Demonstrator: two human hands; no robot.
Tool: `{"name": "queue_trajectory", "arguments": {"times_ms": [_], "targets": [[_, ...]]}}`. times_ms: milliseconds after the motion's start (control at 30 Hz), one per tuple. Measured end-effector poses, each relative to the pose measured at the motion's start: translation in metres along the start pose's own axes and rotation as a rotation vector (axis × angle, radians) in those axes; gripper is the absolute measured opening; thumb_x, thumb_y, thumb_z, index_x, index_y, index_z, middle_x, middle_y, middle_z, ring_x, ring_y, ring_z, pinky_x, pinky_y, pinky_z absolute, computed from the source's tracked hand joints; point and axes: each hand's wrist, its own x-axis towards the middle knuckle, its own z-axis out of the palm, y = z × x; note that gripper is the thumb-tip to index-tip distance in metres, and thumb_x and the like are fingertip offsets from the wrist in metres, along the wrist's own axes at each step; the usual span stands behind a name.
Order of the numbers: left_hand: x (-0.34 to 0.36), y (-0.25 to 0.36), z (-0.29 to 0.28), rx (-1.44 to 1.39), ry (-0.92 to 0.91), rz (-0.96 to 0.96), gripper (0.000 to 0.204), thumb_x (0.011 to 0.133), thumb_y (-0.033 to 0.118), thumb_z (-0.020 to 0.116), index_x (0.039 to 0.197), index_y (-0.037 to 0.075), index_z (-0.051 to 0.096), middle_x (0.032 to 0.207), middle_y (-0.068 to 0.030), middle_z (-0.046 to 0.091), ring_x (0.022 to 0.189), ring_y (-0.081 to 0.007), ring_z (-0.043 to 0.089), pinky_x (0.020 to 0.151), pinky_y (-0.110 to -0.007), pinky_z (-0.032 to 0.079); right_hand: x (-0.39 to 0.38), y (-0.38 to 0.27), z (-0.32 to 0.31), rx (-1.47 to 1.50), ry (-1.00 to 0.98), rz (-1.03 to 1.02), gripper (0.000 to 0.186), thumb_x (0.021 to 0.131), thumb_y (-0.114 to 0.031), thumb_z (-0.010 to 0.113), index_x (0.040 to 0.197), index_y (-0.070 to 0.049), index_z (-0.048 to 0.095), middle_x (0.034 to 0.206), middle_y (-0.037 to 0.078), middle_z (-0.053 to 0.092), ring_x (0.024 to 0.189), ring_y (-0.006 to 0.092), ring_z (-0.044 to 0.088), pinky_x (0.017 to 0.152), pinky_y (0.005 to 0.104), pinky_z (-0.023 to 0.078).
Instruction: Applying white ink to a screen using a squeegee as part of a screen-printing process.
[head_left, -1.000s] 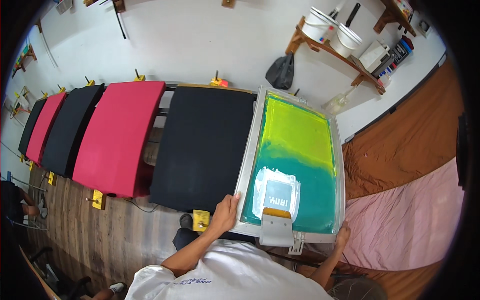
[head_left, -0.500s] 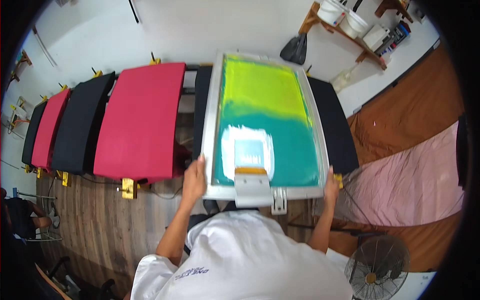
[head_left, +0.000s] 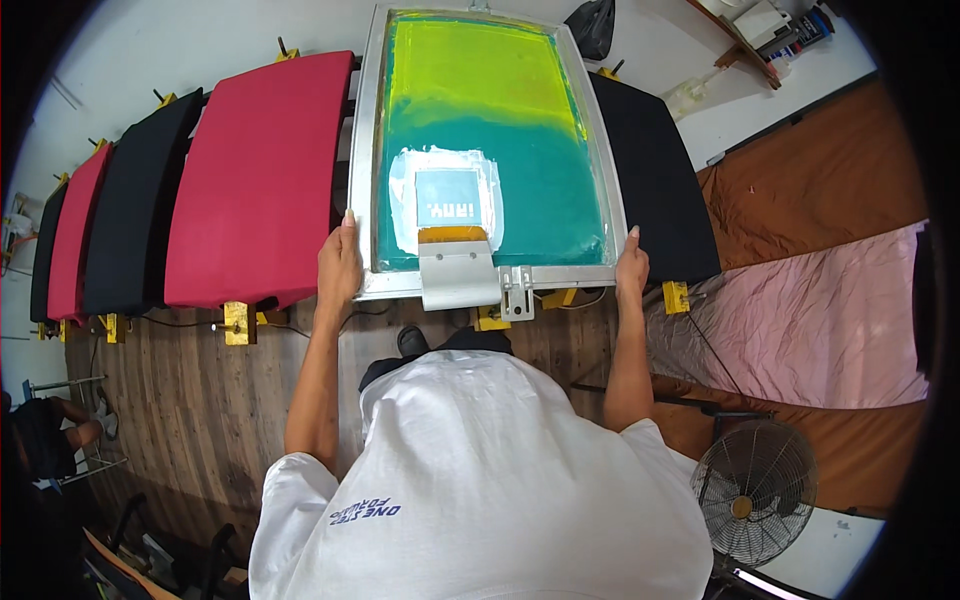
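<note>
A silver-framed printing screen [head_left: 595, 140] spans the space between my hands, over a black board [head_left: 655, 190]. Its mesh is yellow-green at the far end and teal nearer me, with a white-edged stencil patch. My left hand [head_left: 340, 265] grips the near left corner of the frame, thumb on top. At the near right corner my right hand [head_left: 632, 268] grips the frame the same way. A squeegee with a grey metal handle [head_left: 457, 275] and an amber blade rests on the near end, overhanging the edge beside a metal bracket [head_left: 516, 293].
Pink-red [head_left: 262, 180] and black boards [head_left: 145, 205] curve away to the left, with yellow clamps [head_left: 239, 323] at their ends. Pink and brown cloth [head_left: 800, 320] hangs at right. A fan [head_left: 755, 490] stands behind on the right. Another person's legs [head_left: 82, 425] show far left.
My view has tipped downward, so everything sits higher in the picture. Still held in both hands, the screen has shifted slightly left over the black board.
</note>
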Motion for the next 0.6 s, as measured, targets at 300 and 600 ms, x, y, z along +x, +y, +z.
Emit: {"name": "queue_trajectory", "arguments": {"times_ms": [300,600], "targets": [[0.013,-0.018,0.008,-0.009,0.044,0.021,0.077,0.102,0.064,0.031,0.089,-0.007,0.059,0.077,-0.0127,0.056,0.073,-0.0201,0.049,0.069,-0.037,0.043,0.007,0.019,0.029,-0.004,-0.013,0.022,0.081,0.099,-0.064,0.033,0.109,0.007,0.069,0.11,0.03,0.067,0.109,0.0453,0.061,0.095,0.047,0.045],[0.009,-0.024,0.017,-0.067,0.062,0.026,0.068,0.104,0.057,0.037,0.077,-0.004,0.051,0.067,-0.0105,0.045,0.067,-0.0193,0.043,0.063,-0.038,0.039,0.013,0.039,0.037,-0.035,-0.02,-0.037,0.075,0.101,-0.061,0.031,0.109,0.002,0.071,0.109,0.03,0.067,0.108,0.0471,0.06,0.095,0.0508,0.044]]}}
